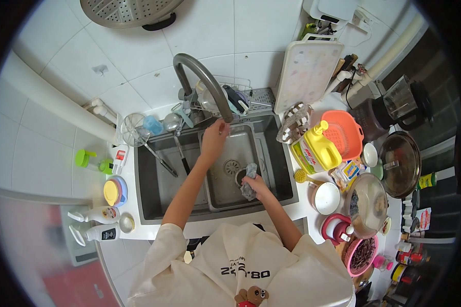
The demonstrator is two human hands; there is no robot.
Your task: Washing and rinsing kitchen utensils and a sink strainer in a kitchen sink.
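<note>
My left hand [214, 139] is raised at the outlet of the grey gooseneck faucet [205, 75]. Its fingertips are close under the spout, and I cannot tell whether they touch it. Lower in the sink, my right hand [258, 185] grips a wet-looking grey cloth [249, 192]. Against the cloth is a small round item with a pale rim [237, 178], mostly covered, so its kind is unclear. Both hands are over the inner metal basin [223, 192] of the dark sink [157, 221], where a round drain strainer [231, 167] shows.
Left in the sink lean a wire skimmer [159, 159] and a black-handled utensil [182, 157]. Behind stands a wire dish rack [234, 82]. At right are a yellow detergent jug [315, 149], an orange colander [342, 132], a white bowl [326, 198] and an upright cutting board [309, 73].
</note>
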